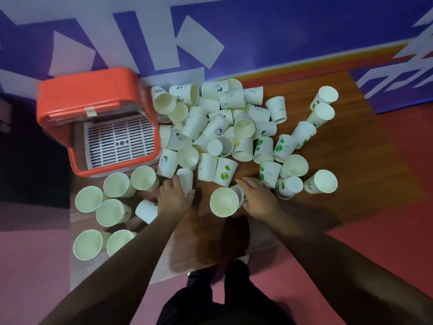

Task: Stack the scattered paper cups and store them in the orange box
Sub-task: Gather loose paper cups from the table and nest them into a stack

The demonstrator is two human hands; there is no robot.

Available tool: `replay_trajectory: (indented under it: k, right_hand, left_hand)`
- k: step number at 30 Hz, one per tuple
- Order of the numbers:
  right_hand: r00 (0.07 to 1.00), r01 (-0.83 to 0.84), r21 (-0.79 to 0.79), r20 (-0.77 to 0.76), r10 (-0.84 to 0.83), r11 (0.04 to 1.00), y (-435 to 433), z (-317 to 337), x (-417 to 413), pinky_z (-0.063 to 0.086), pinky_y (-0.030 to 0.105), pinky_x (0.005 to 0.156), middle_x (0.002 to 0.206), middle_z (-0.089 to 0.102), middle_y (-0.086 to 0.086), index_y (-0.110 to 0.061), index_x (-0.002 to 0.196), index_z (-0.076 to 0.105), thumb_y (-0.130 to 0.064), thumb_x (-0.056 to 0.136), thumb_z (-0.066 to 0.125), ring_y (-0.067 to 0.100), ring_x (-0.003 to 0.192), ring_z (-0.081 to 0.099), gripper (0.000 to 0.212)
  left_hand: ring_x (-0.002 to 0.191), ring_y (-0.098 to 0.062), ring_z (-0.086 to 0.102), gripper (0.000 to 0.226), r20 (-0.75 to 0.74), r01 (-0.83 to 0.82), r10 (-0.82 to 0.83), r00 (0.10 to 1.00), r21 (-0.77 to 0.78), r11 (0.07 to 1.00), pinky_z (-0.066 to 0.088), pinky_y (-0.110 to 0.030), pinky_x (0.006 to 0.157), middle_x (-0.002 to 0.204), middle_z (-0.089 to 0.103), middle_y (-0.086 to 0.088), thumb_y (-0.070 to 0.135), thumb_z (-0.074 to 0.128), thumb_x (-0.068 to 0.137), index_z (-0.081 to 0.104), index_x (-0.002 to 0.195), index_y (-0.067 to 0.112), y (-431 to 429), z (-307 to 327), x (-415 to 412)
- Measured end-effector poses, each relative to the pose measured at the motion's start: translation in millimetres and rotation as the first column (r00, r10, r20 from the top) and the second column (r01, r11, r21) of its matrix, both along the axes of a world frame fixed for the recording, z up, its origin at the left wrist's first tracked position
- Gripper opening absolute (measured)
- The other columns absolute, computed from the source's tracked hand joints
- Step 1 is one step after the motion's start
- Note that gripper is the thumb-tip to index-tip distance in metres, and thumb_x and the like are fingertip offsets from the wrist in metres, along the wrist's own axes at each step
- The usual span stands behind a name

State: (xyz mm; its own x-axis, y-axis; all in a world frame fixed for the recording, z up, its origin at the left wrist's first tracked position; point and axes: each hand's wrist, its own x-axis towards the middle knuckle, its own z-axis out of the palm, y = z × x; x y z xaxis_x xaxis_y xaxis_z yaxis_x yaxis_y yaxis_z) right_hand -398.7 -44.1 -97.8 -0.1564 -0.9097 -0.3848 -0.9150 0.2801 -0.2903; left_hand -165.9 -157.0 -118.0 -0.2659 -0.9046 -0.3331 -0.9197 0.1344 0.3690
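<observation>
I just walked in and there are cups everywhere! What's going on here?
A person is gathering paper cups from a wooden table. The left hand grips a plain cup, and the right hand grips a second cup whose open mouth faces the camera. Lots of loose cups lie heaped and scattered around them, not yet stacked. The orange box stands open at the left, with only a white slotted tray showing inside and no cups in view.
</observation>
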Motion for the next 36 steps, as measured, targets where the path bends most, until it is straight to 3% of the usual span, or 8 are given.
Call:
replay_trajectory:
  k: [4,8,11,15,21,25,32,36]
  right_hand:
    - [0.984,-0.132,0.07,-0.109,0.139,0.989,-6,-19,4,0.03,0.041,0.107,0.13,0.046,0.006,-0.031,0.152,0.027,-0.038,0.087,0.06,0.028,0.128,0.039,0.073]
    - [0.985,-0.111,0.021,-0.132,0.113,0.994,-1,-26,5,0.037,0.041,0.099,0.12,0.05,0.004,-0.026,0.138,0.043,-0.039,0.078,0.066,0.027,0.117,0.048,0.065]
    - [0.998,-0.019,-0.043,-0.064,0.016,0.999,11,-20,-2,0.042,0.04,0.094,0.12,0.053,0.003,-0.02,0.13,0.048,-0.032,0.072,0.068,0.027,0.113,0.052,0.062]
    - [0.96,0.256,-0.004,0.116,-0.253,0.967,32,-2,-16,0.04,0.038,0.101,0.134,0.049,0.007,-0.011,0.136,0.044,-0.03,0.074,0.074,0.029,0.122,0.049,0.072]
    - [0.7,0.644,-0.034,0.431,-0.57,0.765,53,34,-22,0.05,0.038,0.093,0.113,0.06,-0.001,-0.019,0.12,0.052,-0.041,0.063,0.08,0.019,0.109,0.059,0.067]
    - [0.481,0.773,-0.063,0.708,-0.518,0.632,46,80,-20,0.049,0.018,0.079,0.114,0.055,-0.018,-0.039,0.13,0.037,-0.014,0.077,0.079,0.004,0.106,0.058,0.072]
    - [0.478,0.755,-0.102,0.762,-0.437,0.648,32,114,-4,0.045,0.015,0.08,0.121,0.056,-0.018,-0.038,0.131,0.045,-0.023,0.08,0.078,0.0,0.109,0.055,0.063]
    - [0.473,0.732,-0.11,0.792,-0.386,0.672,31,110,16,0.049,0.019,0.089,0.112,0.057,-0.032,-0.048,0.118,0.046,-0.012,0.078,0.079,0.0,0.112,0.056,0.063]
  left_hand:
    - [0.112,-0.046,0.054,0.068,-0.061,-0.042,0.046,0.997,0.064,0.997,0.048,-0.055,0.093,0.122,0.052,-0.027,0.033,0.068,0.09,0.036,0.146,0.01,-1,-4,3]
    - [0.119,-0.044,0.053,0.069,-0.149,-0.123,0.136,0.979,0.098,0.988,0.047,-0.053,0.096,0.129,0.052,-0.025,0.03,0.072,0.086,0.039,0.141,0.006,0,11,7]
    - [0.121,-0.037,0.051,0.062,-0.321,-0.207,0.239,0.917,0.131,0.97,0.042,-0.044,0.097,0.131,0.051,-0.022,0.036,0.068,0.087,0.04,0.133,0.004,7,37,11]
    - [0.115,-0.022,0.056,0.057,-0.52,-0.206,0.284,0.805,0.203,0.957,0.047,-0.041,0.095,0.126,0.057,-0.003,0.054,0.061,0.079,0.039,0.124,0.028,14,70,18]
    - [0.122,-0.011,0.051,0.062,-0.659,0.081,-0.017,0.752,0.066,0.994,0.054,-0.037,0.097,0.127,0.049,0.007,0.058,0.065,0.078,0.049,0.133,0.032,26,108,-4]
    - [0.127,-0.013,0.044,0.091,-0.612,0.274,-0.221,0.76,-0.006,0.962,0.041,-0.033,0.107,0.135,0.046,0.004,0.05,0.08,0.076,0.031,0.149,0.027,30,100,-7]
    - [0.124,-0.021,0.044,0.077,-0.439,0.5,-0.508,0.741,-0.145,0.854,0.041,-0.037,0.104,0.134,0.054,0.004,0.065,0.066,0.075,0.054,0.135,0.019,28,76,-28]
    - [0.135,-0.016,0.043,0.086,-0.492,0.547,-0.472,0.731,0.012,0.837,0.039,-0.048,0.112,0.147,0.049,0.007,0.067,0.069,0.073,0.046,0.145,0.027,27,47,-28]
